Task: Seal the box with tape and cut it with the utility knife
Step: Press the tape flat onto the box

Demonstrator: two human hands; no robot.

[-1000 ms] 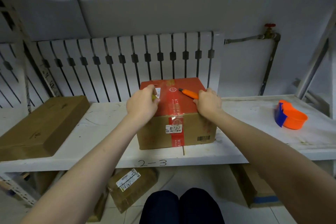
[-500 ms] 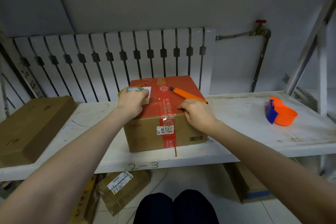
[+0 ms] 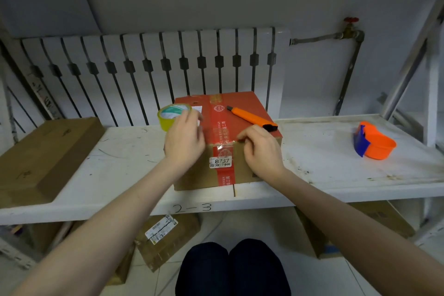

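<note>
A flat cardboard carton [image 3: 45,156] lies at the shelf's [image 3: 120,175] left; the left hand [image 3: 185,139] grips a yellow tape roll [image 3: 171,114] beside the red-topped box [image 3: 230,132] mid-shelf, the right hand [image 3: 260,149] pinches clear tape at its front edge, the utility knife [image 3: 252,119] resting on top.

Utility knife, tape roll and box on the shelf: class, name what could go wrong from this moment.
1. The utility knife lies loose on the box lid, its black end at the right edge beside the right hand; a nudge might knock it off.
2. The clear tape end looks wrinkled at the front edge, so it may seal poorly.
3. The tape roll in the left hand hangs beyond the lid and could slip.
</note>
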